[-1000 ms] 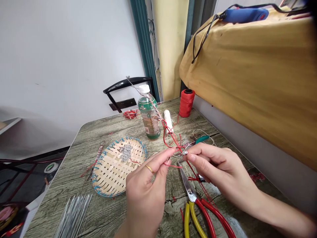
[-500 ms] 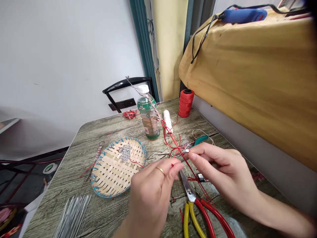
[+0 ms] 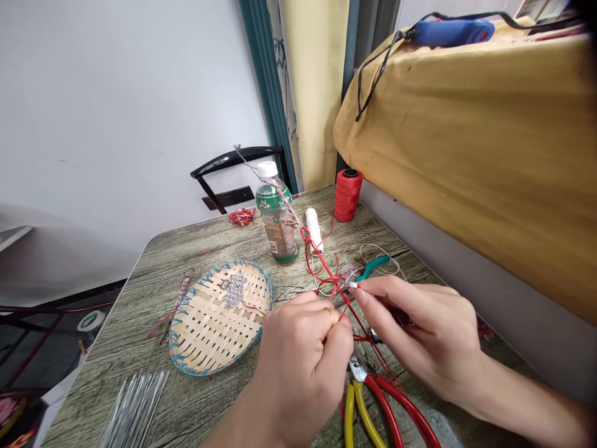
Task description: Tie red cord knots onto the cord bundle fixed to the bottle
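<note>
Red and yellow tool handles (image 3: 373,404) lie nearest me at five o'clock, counting from the knot in the red cord (image 3: 336,281). My left hand (image 3: 305,354), at seven o'clock, is curled closed, a red strand pinched at the thumb. At four o'clock my right hand (image 3: 420,330) grips a small silvery piece (image 3: 352,284) between thumb and forefinger, just beside the knot. Thin metal rods (image 3: 135,407) lie at eight; an oval woven tray (image 3: 209,330) with blue edging sits nearer nine. From the knot, the cord runs toward ten o'clock, joining a twisted strand that crosses in front of an upright bottle (image 3: 277,221). Beyond, I see a white spool (image 3: 313,230) at eleven, tilted, and a red spool (image 3: 347,196) upright at twelve.
</note>
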Demonstrator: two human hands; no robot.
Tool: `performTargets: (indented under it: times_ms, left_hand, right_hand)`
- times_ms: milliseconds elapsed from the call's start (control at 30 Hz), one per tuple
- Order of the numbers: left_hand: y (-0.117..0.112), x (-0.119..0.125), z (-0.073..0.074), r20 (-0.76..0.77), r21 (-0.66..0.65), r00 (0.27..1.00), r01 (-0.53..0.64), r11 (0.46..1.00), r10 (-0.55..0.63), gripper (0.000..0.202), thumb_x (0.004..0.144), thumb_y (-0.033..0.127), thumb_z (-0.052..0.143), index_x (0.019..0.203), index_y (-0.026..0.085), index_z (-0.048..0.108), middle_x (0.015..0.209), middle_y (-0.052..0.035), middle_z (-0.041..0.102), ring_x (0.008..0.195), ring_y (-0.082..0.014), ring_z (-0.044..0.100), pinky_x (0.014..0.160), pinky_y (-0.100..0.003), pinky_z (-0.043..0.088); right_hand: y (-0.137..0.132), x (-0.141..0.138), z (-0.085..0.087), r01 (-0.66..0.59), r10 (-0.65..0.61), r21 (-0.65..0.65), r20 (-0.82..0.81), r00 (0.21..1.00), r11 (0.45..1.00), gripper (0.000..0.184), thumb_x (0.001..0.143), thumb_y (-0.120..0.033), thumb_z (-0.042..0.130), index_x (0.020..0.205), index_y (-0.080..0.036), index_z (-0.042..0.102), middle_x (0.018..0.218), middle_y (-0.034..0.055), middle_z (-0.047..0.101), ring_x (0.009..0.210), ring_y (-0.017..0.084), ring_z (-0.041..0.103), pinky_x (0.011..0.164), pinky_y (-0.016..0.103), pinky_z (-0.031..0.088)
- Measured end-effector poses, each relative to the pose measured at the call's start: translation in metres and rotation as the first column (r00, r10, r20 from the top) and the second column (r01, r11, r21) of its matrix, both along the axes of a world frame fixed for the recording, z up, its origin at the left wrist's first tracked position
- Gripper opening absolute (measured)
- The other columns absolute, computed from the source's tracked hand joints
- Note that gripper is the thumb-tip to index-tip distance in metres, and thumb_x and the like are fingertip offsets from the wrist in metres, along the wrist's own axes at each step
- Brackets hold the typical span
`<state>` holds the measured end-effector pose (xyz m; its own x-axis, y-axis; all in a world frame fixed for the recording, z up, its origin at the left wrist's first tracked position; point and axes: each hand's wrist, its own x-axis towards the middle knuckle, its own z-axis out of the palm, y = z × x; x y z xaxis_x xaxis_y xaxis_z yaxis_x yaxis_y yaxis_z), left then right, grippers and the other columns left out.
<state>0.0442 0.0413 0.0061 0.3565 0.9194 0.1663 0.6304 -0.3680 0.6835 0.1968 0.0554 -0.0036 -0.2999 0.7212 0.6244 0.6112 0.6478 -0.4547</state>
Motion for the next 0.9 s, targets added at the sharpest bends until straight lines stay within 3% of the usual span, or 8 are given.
performTargets:
  times_ms: [200, 633, 900]
  left_hand:
    - [0.0015, 0.0, 0.0019, -0.009, -0.07, 1.0, -0.01, 0.997, 0.009, 0.038, 0.083, 0.019, 0.029, 0.047, 0.019, 0.021, 0.044, 0.001, 0.035, 0.053, -0.0138, 0.038, 0.053, -0.031, 0.024]
    - [0.0011, 0.0008, 0.0034, -0.007, -0.041, 1.0, -0.021, 0.999, 0.02, 0.037, 0.083, 0.018, 0.03, 0.046, 0.019, 0.024, 0.045, 0.0011, 0.036, 0.053, -0.0131, 0.039, 0.052, -0.03, 0.026]
    - [0.001, -0.0014, 0.003, 0.018, -0.089, 0.999, -0.042, 0.995, 0.044, 0.04, 0.085, 0.02, 0.03, 0.046, 0.019, 0.029, 0.046, 0.0012, 0.039, 0.054, -0.0132, 0.041, 0.054, -0.03, 0.028]
  right_hand:
    - [0.0011, 0.0004, -0.0003, -0.008, 0.008, -0.001, 0.006, 1.0, 1.0, 0.01, 0.081, -0.013, 0.051, 0.072, -0.016, 0.055, 0.049, -0.0056, 0.046, 0.04, 0.005, 0.038, 0.044, 0.019, 0.03]
    - [-0.0024, 0.0011, -0.0005, -0.088, 0.088, -0.024, 0.011, 0.996, 0.996, 0.006, 0.081, -0.012, 0.052, 0.078, -0.015, 0.055, 0.053, -0.0035, 0.052, 0.043, 0.006, 0.043, 0.046, 0.02, 0.032]
    - [0.0001, 0.0, 0.0017, -0.064, 0.064, -0.019, 0.011, 0.998, 0.998, 0.008, 0.081, -0.011, 0.051, 0.076, -0.016, 0.055, 0.05, -0.005, 0.048, 0.041, 0.005, 0.04, 0.044, 0.019, 0.031]
